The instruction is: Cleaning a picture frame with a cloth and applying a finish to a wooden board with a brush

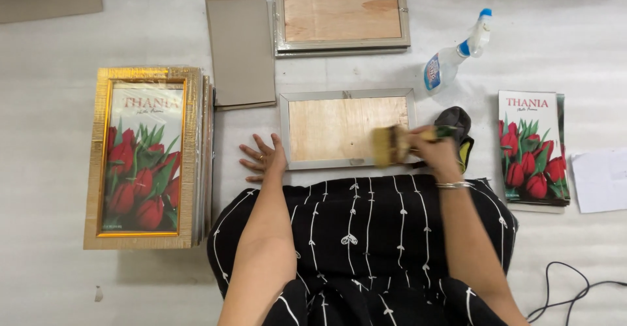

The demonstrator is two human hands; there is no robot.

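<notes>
At the middle of the white work surface [575,52], just ahead of the person's lap, a silver frame [347,129] lies face down with its bare plywood back up; every other place here is told from it. Its left edge is steadied by the left hand [264,157], which lies flat with fingers spread and nothing gripped. Over its lower right corner a wide paint brush [390,145] is held, the right hand [436,148] being closed around the handle; the bristles are blurred, so contact with the wood cannot be told for certain.

For the brushing to be done well, the frame is best kept pinned at its left edge so that it is not pushed sideways, and strokes are best carried along the board toward the rim, with the corners and the ledge inside the rim covered. Light pressure is judged enough.

Beyond the frame a second frame [341,14] lies back up, and grey backing boards [241,50] are stacked to the upper left. Far left stands a pile of gold frames [149,156] with a tulip print. To the right are a dark cloth [457,120], a spray bottle [455,54] and a stack of tulip prints [532,146].
</notes>
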